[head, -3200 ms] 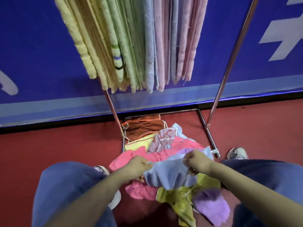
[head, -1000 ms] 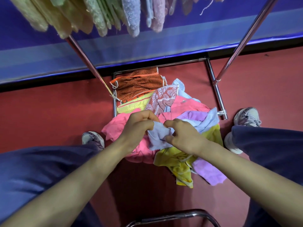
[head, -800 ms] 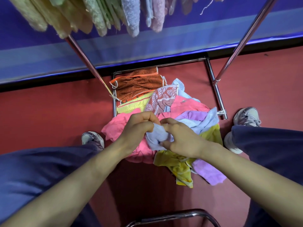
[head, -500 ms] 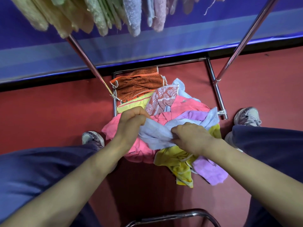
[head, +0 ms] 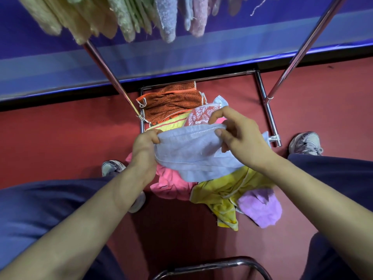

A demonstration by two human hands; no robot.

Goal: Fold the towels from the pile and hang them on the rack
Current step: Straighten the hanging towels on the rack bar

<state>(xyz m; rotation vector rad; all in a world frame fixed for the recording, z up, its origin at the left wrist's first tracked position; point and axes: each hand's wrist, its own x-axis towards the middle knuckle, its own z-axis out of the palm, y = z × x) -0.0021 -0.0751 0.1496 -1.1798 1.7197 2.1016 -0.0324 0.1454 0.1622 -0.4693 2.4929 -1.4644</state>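
Observation:
A light blue towel (head: 191,152) is stretched between my hands above the pile. My left hand (head: 144,148) grips its left edge, and my right hand (head: 234,134) pinches its right top edge between thumb and fingers. Beneath it on the red floor lies the pile: a pink towel (head: 171,182), a yellow towel (head: 220,195), a purple towel (head: 260,209), a rust-orange towel (head: 171,104) and a red-and-white patterned one (head: 199,116). Several folded towels (head: 125,19) hang from the rack at the top of the view.
The rack's chrome legs (head: 268,114) and slanted poles (head: 113,77) frame the pile. A blue wall panel (head: 201,51) runs behind. My shoes (head: 305,141) stand either side of the pile. A curved metal bar (head: 212,266) sits near the bottom edge.
My hands have moved apart and lifted, spreading the light blue towel out from a bunched state. The right hand rose toward the patterned towel.

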